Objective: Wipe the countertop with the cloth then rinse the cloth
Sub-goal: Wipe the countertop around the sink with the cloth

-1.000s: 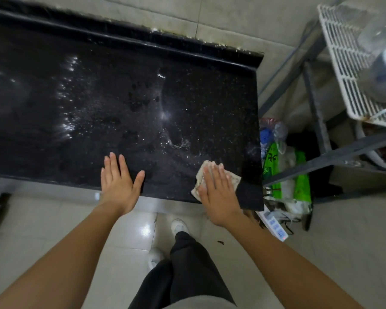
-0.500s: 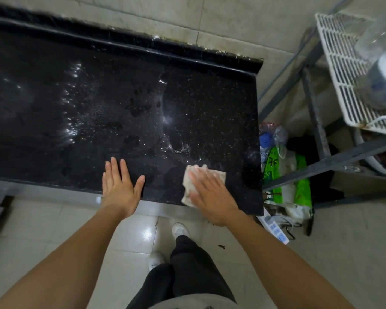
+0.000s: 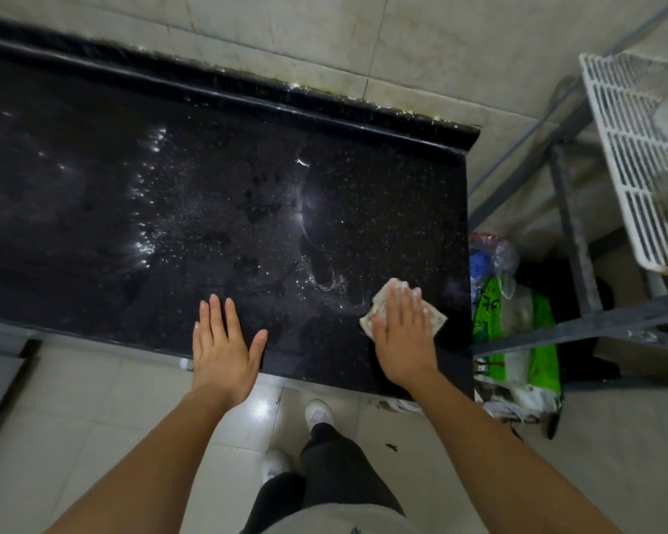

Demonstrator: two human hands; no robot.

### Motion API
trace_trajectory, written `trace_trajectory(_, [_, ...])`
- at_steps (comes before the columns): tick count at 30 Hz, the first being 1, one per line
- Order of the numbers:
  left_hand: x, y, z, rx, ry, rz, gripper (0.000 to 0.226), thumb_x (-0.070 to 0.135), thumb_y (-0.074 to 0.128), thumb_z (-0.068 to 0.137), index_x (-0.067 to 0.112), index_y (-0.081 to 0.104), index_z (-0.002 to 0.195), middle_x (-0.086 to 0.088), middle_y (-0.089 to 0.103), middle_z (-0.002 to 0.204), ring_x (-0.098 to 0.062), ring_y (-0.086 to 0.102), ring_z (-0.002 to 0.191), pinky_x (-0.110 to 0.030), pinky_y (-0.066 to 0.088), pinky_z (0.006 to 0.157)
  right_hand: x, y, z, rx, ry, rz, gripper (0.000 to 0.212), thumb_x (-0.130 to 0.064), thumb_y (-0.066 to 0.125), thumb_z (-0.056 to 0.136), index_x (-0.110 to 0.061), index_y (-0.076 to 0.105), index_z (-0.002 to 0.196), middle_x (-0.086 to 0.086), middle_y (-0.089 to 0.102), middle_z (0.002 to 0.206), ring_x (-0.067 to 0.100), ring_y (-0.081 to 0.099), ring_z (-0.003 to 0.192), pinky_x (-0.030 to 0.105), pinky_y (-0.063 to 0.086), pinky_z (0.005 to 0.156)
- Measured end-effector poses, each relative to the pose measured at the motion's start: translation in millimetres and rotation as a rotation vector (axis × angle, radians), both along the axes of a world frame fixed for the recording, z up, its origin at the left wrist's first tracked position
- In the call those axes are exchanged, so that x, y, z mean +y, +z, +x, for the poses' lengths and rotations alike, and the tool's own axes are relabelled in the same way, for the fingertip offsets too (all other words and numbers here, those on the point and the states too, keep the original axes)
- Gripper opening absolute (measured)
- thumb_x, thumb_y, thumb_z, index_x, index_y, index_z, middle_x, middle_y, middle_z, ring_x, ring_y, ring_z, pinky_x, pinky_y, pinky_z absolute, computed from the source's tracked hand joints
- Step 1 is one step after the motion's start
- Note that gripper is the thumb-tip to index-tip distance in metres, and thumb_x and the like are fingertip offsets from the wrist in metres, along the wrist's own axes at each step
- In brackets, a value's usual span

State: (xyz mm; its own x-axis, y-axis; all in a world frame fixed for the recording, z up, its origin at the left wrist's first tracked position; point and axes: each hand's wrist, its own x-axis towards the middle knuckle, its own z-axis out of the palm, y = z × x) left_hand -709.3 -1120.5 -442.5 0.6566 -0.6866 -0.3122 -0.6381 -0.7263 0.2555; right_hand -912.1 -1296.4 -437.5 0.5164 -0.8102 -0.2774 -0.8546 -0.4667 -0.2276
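Head view: the countertop is seen from above, dark, speckled and streaked with water.
Right hand: laid flat on the cloth, fingers straight and close together, pointing toward the wall. Nothing is gripped; the cloth is only pressed down.
Cloth: pinned under the right palm near the countertop's front right corner, its corners showing on either side of the fingers.
Left hand: spread flat on the countertop at the front edge, thumb out to the right, nothing held, well apart from the cloth.
Edges: the countertop's right end lies just beside the cloth. The front edge runs under both wrists. A raised lip is seen along the back.
Open room: bare wet surface is left between the hands and from the cloth back toward the lip.
Past the right end: a metal rack and bags are seen on the floor.
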Motion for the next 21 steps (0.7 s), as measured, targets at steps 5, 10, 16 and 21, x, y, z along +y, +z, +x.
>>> trace_trajectory(5, [0,0,0,0.014,0.012,-0.020,0.079,0.059,0.008,0.090,0.011,-0.013,0.149,-0.010,-0.021,0.156,-0.022,-0.028,0.140,-0.037,-0.013,0.115,24,3,73,0.010,0.288,0.018,0.067,-0.050,-0.016,0.084,-0.019,-0.026,0.142,0.007,-0.019,0.160,0.023,-0.023,0.145,0.039,-0.014,0.118])
trace_trajectory(10, [1,-2,2,0.021,0.015,-0.040,0.076,0.059,0.008,0.093,0.012,-0.013,0.149,-0.008,-0.023,0.156,-0.019,-0.030,0.140,-0.036,-0.013,0.116,31,2,107,0.018,0.563,0.003,0.061,-0.044,0.013,0.103,-0.018,-0.010,0.153,0.002,-0.014,0.161,0.020,-0.019,0.147,0.039,-0.011,0.119])
trace_trajectory(16, [0,1,2,0.013,0.031,-0.011,0.076,0.060,0.009,0.092,0.016,-0.017,0.148,-0.004,-0.026,0.155,-0.019,-0.030,0.140,-0.034,-0.014,0.114,-19,3,76,0.052,0.842,-0.004,0.062,-0.047,0.009,0.099,-0.023,-0.005,0.155,-0.005,-0.011,0.162,0.014,-0.018,0.147,0.035,-0.009,0.120])
trace_trajectory(21, [0,1,1,0.027,0.058,-0.012,0.073,0.062,0.008,0.092,0.021,-0.025,0.142,-0.001,-0.032,0.150,-0.019,-0.032,0.138,-0.033,-0.016,0.112,-57,-1,86,0.063,0.703,-0.019,0.071,-0.055,-0.005,0.090,-0.024,-0.007,0.154,-0.007,-0.014,0.161,0.011,-0.021,0.145,0.036,-0.008,0.120])
